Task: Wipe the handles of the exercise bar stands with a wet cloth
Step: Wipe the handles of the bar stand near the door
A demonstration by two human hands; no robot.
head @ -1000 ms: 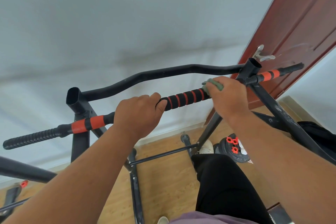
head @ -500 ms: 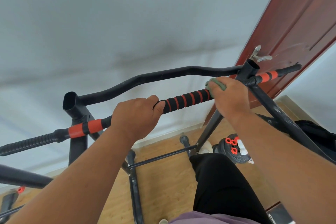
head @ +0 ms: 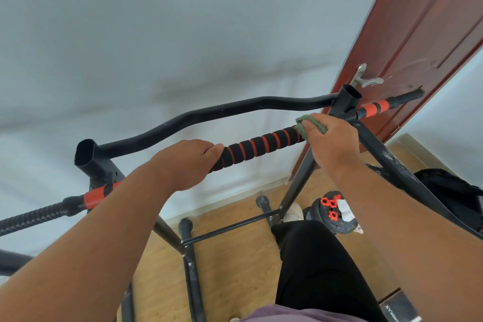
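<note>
A black foam handle with red rings (head: 257,145) runs across the middle of the exercise bar stand. My left hand (head: 188,162) grips its left end, fingers curled over the bar. My right hand (head: 332,136) wraps a green cloth (head: 304,123) around the handle's right end, close to the right upright tube (head: 347,98). Only a corner of the cloth shows above my fingers. Outer handles with orange bands stick out at the left (head: 52,210) and right (head: 379,106).
A curved black top bar (head: 214,115) joins the two uprights in front of a white wall. A red-brown door (head: 428,34) with a metal lever stands at right. Weight plates (head: 334,213) and a black bag (head: 449,193) lie on the wooden floor, beside my black trouser leg (head: 318,269).
My right hand with the cloth has slid a little to the right along the handle, baring more of the foam. My left hand keeps its grip; the view has shifted slightly.
</note>
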